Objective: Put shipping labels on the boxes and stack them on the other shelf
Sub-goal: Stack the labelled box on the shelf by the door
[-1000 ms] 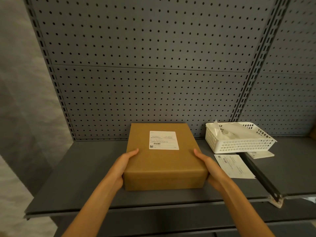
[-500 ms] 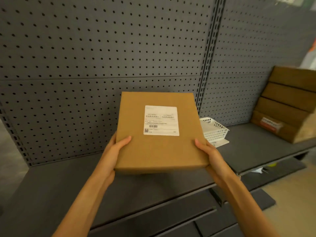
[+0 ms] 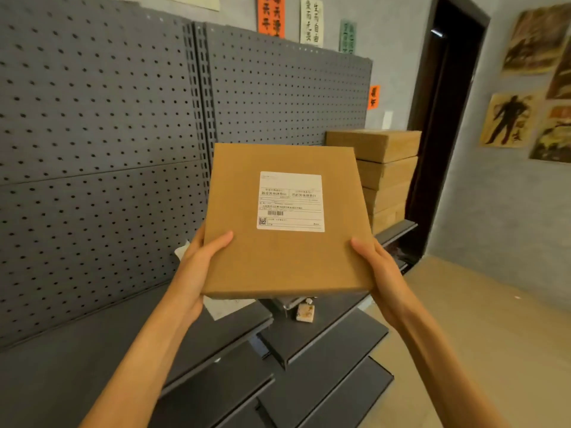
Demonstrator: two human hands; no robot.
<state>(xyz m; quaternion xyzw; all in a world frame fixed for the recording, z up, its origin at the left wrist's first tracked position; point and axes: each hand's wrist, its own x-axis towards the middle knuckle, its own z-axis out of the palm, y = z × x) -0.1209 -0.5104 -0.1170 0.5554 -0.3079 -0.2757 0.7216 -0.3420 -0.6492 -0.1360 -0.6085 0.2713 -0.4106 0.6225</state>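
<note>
I see grey pegboard panels (image 3: pixel 99 156) behind dark shelves (image 3: pixel 333 338); grey wall (image 3: pixel 494 193) with posters (image 3: pixel 509 120); dark doorway (image 3: pixel 445 118); colored paper strips (image 3: pixel 271 13) above; beige floor (image 3: pixel 482 316).

Matt brown cardboard box (image 3: pixel 287 242), smooth white paper label (image 3: pixel 290 201), matt grey, seemingly metal pegboard (image 3: pixel 102 143).

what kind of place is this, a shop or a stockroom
Most likely a small stockroom or packing room. Grey pegboard shelving lines the wall, a stack of plain cardboard boxes sits on a shelf, and both hands carry a box bearing a shipping label.
</note>
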